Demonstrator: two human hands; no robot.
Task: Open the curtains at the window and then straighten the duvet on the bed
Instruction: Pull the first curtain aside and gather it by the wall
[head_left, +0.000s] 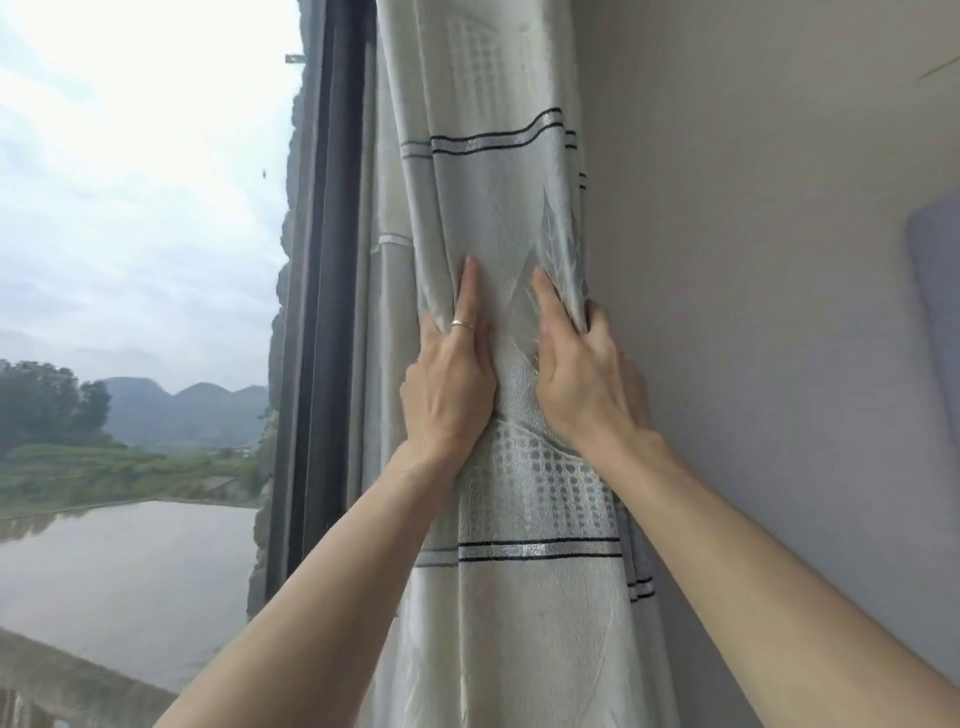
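A pale grey curtain (498, 156) with thin black stripes and a dotted pattern hangs bunched in folds between the window (135, 260) and the wall. My left hand (449, 384), wearing a ring, grips the bunch from its left side with the forefinger stretched upward. On the right side my right hand (587, 379) has its fingers curled around the folds next to the wall. The glass to the left is uncovered. No bed or duvet is in view.
A dark window frame (322, 312) runs down just left of the curtain. A plain wall (753, 260) fills the right side, with a bluish padded panel (935, 291) at the far right edge. Outside lie water, trees and hills.
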